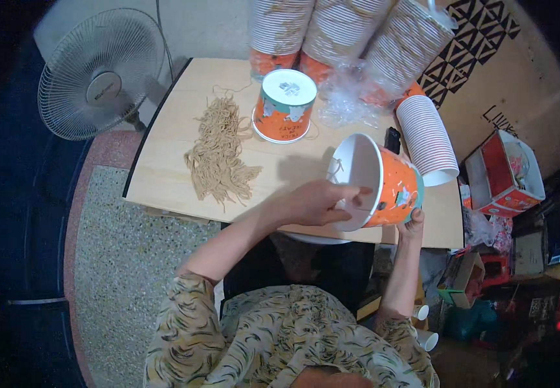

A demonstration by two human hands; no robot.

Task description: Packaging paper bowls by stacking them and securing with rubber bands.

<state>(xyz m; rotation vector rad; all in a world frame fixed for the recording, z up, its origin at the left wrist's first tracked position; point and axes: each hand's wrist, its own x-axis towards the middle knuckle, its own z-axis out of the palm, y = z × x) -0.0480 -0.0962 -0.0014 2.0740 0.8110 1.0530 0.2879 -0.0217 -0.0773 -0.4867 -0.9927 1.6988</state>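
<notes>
An orange printed paper bucket [396,194] with a white inside and a green base band is tilted on its side, its mouth facing left. My right hand [414,222] grips it from beneath near its base. At the mouth, my left hand [322,202] reaches across the rim with fingers apart, and I see nothing held in it. A bit of tan cord [337,167] shows against the white inside. Left of the hands lies a tangled pile of tan cords [221,155]. A second orange bucket [283,116] stands upside down behind them.
Tall stacks of paper buckets [341,29] in plastic line the table's back. A crumpled clear bag [351,97] lies before them. At the right, a nested stack of white cups [427,139] lies by a dark object [392,139]. A fan [104,87] stands left; a red-and-white box [506,174] sits right.
</notes>
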